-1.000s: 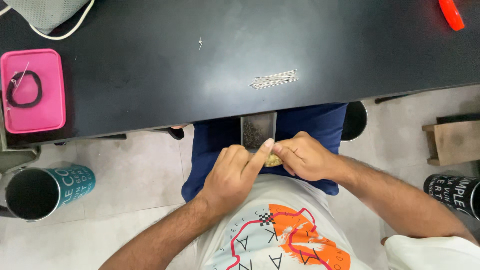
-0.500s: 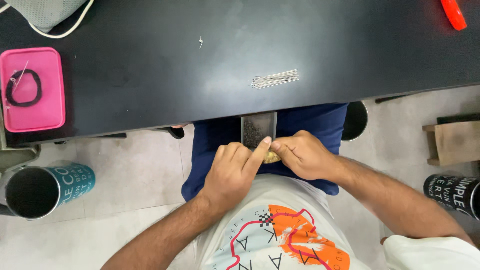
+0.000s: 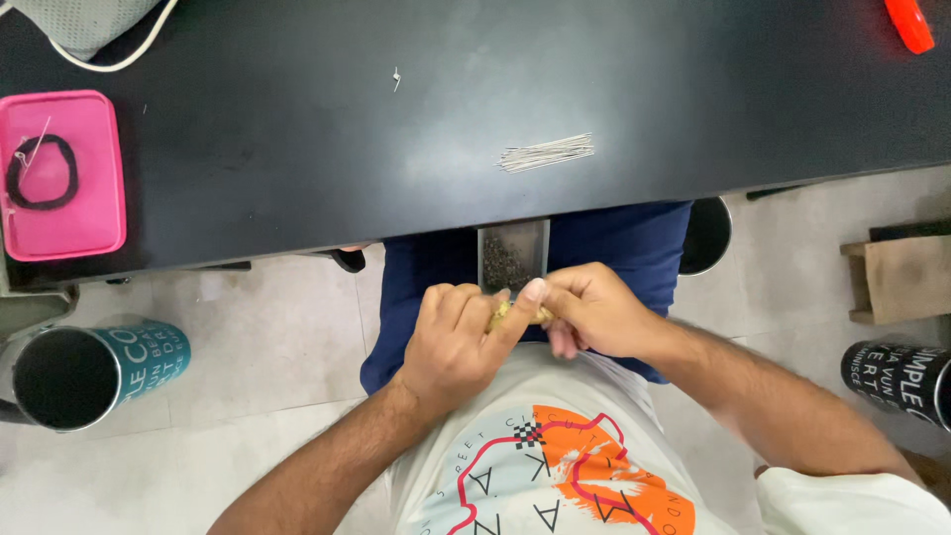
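Our left hand [image 3: 454,337] and right hand [image 3: 594,312] pinch one small yellowish piece [image 3: 503,315] over the tray [image 3: 512,260] at the bench's [image 3: 297,168] near edge; thin wires [image 3: 547,153] lie untouched.

The small yellowish-tan piece [image 3: 503,315] pinched between the left hand [image 3: 458,342] and the right hand [image 3: 592,310] is almost wholly covered by their fingers, so its kind and shape cannot be told. The narrow grey metal tray of dark grains [image 3: 512,256] runs under the edge of the black tabletop [image 3: 297,149], which hides its far end. The red plastic object [image 3: 909,24] and the grey mesh pouch [image 3: 84,22] are cut off by the top edge, and the bundle of thin silver wires [image 3: 547,153] is too fine to count.
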